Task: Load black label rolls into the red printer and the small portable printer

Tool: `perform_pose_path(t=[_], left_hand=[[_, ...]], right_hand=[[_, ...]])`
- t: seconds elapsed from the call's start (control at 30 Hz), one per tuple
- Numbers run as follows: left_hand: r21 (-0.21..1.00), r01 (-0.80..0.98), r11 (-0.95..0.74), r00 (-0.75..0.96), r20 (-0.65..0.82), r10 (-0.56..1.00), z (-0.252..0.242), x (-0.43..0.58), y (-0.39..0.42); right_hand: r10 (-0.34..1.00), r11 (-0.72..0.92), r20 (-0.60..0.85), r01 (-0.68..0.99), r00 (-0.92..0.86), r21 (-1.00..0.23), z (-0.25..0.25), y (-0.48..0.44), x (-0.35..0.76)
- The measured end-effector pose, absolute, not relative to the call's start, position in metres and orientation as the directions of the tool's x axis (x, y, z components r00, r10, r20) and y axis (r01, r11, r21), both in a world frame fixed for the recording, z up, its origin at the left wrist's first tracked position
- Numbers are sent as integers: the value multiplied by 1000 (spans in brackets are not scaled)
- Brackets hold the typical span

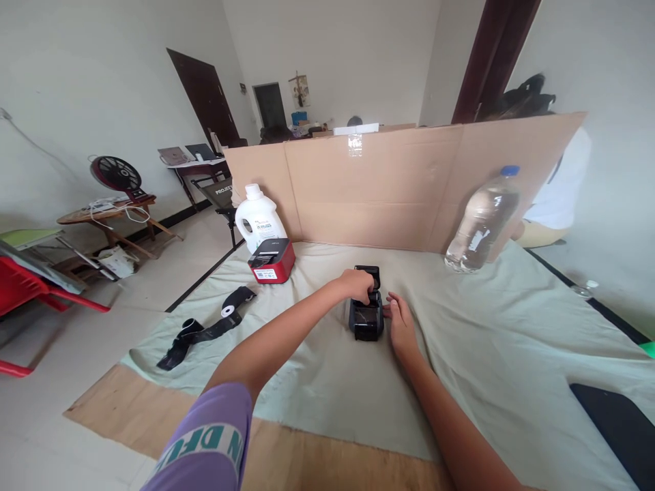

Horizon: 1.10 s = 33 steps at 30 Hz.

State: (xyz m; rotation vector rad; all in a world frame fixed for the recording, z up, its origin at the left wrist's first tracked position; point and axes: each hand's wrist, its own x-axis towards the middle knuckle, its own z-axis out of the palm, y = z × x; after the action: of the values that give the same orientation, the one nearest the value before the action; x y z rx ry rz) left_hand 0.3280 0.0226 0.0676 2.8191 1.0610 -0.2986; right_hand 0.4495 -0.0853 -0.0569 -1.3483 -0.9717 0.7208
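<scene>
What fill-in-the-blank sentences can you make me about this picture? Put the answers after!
The hand over the black device is the person's ____ one.
The wide sheet behind the black device is made of ____.
The clear bottle has a ____ cap.
A ____ jug stands behind the red-sided box.

Missing words: left; cardboard; blue; white.

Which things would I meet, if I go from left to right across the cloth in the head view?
Black strip with rolls, red-and-black device, small black device, right hand, clear bottle with blue cap, dark flat object.
</scene>
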Motion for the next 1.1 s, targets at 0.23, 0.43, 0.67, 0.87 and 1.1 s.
perform_pose_path(t=[0.23,0.43,0.67,0.87,1.1], left_hand=[[697,428,-575,531,321,784,63,236,-1],[947,134,-292,127,276,953,30,115,-37],[853,482,-200,-117,289,950,3,32,-69],[751,640,-163,-206,372,905,-6,12,-86],[680,725,-112,-227,389,893,-16,7,-102]], right_hand=[[871,133,127,21,474,-991,-54,-88,451],[875,113,99,-2,474,-994,-61,-84,456],[879,135,113,-15,463,-991,-65,-82,459],[876,140,114,-23,468,-990,-56,-84,455],[871,132,104,-26,480,-991,-50,-86,452]])
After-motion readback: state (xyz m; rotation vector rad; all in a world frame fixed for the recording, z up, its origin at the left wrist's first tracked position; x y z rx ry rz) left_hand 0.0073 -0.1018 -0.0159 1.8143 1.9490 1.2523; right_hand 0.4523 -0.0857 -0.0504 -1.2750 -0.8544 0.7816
